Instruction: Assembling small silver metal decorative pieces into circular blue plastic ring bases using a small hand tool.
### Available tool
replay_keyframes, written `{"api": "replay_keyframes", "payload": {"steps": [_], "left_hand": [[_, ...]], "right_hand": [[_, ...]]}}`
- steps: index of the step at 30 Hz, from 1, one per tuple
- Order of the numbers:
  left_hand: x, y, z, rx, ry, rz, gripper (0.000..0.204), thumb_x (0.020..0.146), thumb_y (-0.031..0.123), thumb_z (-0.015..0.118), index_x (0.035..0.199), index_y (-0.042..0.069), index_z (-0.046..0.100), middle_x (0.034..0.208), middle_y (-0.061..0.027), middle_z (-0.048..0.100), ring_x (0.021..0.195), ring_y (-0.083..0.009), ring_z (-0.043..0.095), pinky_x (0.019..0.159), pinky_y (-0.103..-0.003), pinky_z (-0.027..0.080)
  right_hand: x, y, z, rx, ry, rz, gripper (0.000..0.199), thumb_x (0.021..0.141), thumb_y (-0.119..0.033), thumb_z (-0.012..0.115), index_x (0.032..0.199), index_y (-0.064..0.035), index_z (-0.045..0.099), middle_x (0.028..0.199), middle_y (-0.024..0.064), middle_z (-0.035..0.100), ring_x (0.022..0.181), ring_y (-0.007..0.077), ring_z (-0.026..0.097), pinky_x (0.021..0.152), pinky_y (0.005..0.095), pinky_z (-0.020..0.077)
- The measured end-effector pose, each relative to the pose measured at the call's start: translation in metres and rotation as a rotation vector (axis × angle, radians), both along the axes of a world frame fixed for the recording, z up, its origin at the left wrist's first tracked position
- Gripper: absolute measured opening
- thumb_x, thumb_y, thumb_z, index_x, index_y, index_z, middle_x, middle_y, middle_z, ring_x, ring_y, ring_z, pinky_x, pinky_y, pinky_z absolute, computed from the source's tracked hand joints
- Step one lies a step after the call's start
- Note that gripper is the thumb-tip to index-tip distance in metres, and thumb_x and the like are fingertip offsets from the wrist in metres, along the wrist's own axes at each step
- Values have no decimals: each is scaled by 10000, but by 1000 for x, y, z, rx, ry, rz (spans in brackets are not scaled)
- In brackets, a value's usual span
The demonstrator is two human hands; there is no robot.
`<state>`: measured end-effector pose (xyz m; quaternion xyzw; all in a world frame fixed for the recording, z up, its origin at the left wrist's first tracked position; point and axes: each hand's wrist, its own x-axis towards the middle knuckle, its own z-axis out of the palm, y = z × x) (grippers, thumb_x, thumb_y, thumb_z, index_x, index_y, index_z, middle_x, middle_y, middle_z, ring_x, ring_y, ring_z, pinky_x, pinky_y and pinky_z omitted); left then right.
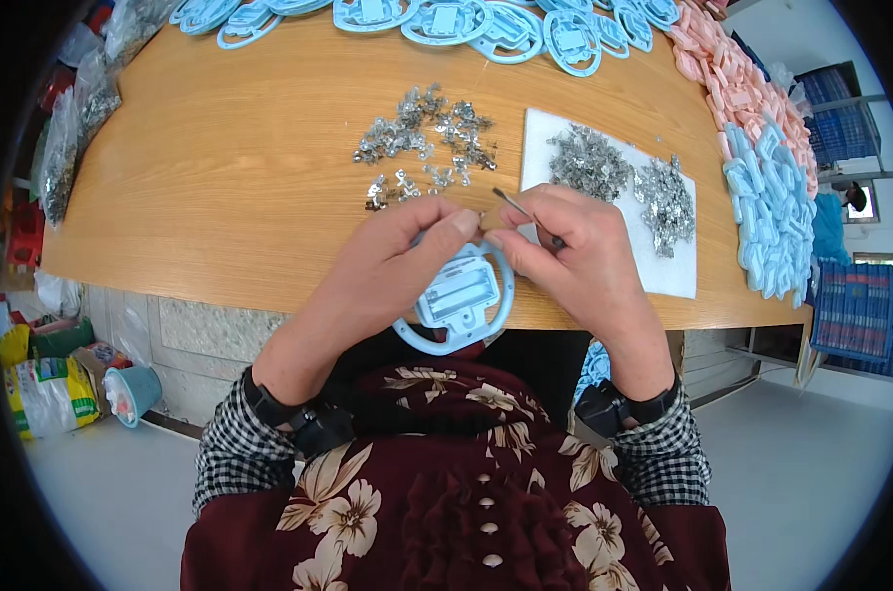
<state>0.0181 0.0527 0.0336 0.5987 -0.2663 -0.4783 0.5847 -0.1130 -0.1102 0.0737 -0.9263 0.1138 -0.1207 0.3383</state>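
Observation:
My left hand [392, 261] is closed on the upper rim of a light blue plastic toy steering wheel [466, 291], which has a rectangular recess in its middle. The wheel is held at the table's near edge, in front of my body. In my right hand [579, 241] is a slim metal tool [512, 204], gripped slantwise between thumb and fingers; its exact kind is unclear. Both hands' fingertips meet over the wheel's top rim. Something small and tan shows at the right fingertips, too small to make out. Just beyond lie loose small metal clips [427, 133].
A white foam board [668, 271] at right bears two heaps of small metal pieces [589, 163]. Blue wheels [446, 22] line the far edge of the wooden table [220, 148]. Pink parts [742, 84] and blue parts [771, 212] are piled at right. Filled plastic bags [62, 148] stand at left.

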Motion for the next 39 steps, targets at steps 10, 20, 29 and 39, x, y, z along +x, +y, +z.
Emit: {"api": "replay_keyframes", "payload": {"steps": [10,20,29,39], "left_hand": [[-16,-31,-16,-154,-76,-101,317,1044,293,583,981,-5,670,815,4,647,753,-57,556,671,-260,475],[-25,-44,-12,-139,-283,-21,250,1026,249,602,1002,9,668,805,-54,668,726,-96,593,669,-286,492],[-30,-50,-13,-210,-463,76,184,999,188,620,965,8,636,788,-143,638,710,-283,597,655,-375,475],[-33,-52,-18,-207,-469,130,196,1022,181,583,1040,-9,631,831,-153,650,763,-257,621,684,-367,478]], "right_hand": [[-28,-7,3,-28,-62,-71,145,819,-78,752,899,-31,640,737,105,594,626,257,573,563,353,437],[-47,-17,-5,327,-16,-261,207,882,-145,746,976,15,655,761,36,620,632,90,494,590,276,434],[-39,-14,-13,663,-11,-332,216,910,-154,699,941,49,634,760,-17,590,702,43,475,603,242,415],[-33,-16,-23,635,0,-364,183,870,-150,680,920,20,635,706,-37,535,653,47,458,578,239,397]]}}
